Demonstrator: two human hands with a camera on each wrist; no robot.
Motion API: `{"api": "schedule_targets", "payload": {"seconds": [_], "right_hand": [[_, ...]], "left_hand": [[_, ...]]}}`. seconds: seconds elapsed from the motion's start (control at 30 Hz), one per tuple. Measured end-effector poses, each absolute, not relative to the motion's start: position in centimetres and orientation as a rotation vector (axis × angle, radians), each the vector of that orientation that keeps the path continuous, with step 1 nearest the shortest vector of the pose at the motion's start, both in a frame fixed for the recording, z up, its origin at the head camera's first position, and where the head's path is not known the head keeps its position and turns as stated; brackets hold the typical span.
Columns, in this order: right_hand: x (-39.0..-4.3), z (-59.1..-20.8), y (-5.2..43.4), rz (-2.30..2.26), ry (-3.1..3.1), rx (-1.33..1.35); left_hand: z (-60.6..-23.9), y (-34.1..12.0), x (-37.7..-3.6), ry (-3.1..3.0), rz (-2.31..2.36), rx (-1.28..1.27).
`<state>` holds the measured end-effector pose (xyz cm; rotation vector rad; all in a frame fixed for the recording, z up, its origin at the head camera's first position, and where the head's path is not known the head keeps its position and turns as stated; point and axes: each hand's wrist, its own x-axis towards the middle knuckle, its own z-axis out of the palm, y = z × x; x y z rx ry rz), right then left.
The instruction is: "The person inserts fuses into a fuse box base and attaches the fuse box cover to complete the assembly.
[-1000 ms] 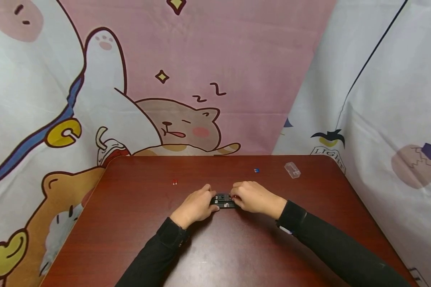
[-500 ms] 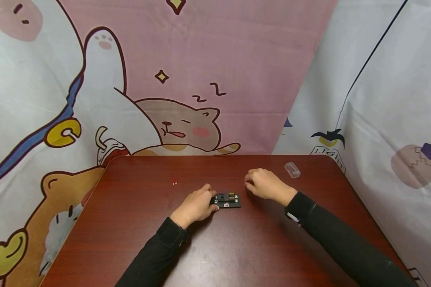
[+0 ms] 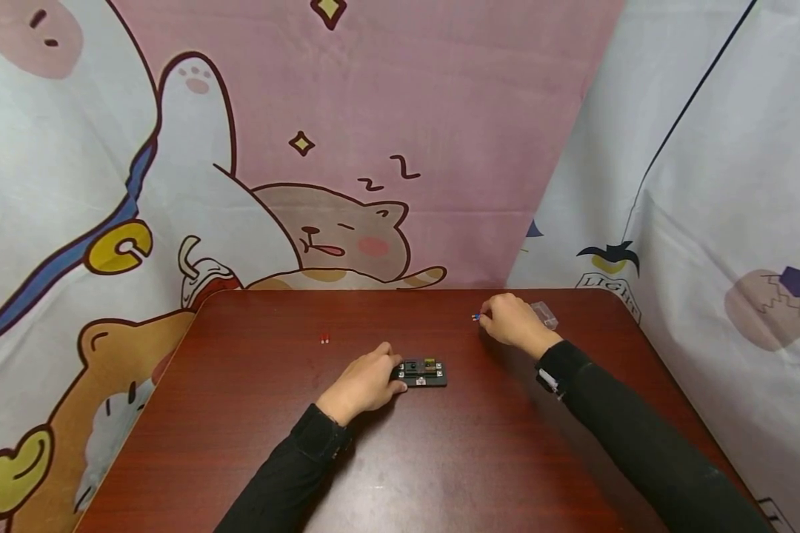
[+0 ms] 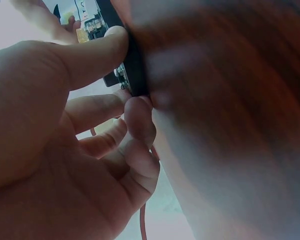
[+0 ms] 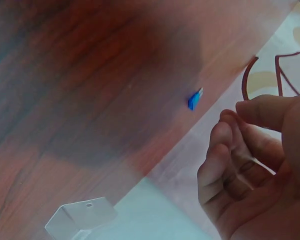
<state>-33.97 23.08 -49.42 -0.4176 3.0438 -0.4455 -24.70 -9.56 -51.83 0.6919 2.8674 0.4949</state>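
A small black block (image 3: 425, 372) with metal terminals and a yellow insert lies on the red-brown table (image 3: 440, 459). My left hand (image 3: 367, 381) pinches its left end. In the left wrist view the thumb (image 4: 90, 55) lies over the block's edge (image 4: 135, 70) and a curled finger presses it from below. My right hand (image 3: 513, 322) hovers at the far right of the table with curled fingers (image 5: 225, 150) that hold nothing. A tiny blue piece (image 3: 475, 317) lies just left of its fingertips; the right wrist view shows the blue piece (image 5: 194, 99) apart from them.
A clear plastic cover (image 3: 545, 314) lies just behind my right hand and also shows in the right wrist view (image 5: 82, 217). A tiny red piece (image 3: 324, 339) sits at the far left of the table. Printed cloth walls surround the table.
My right hand left the black block and moved back and to the right, up to the blue piece. The left hand and the block have stayed put.
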Motion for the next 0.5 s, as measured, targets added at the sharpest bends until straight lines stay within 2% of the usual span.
{"api": "schedule_targets", "payload": {"seconds": [0.5], "right_hand": [[-36.1, -49.5, 23.3, -0.462, 2.959, -0.192]], "left_hand": [[-51.9, -9.6, -24.8, 2.856, 0.498, 0.698]]}}
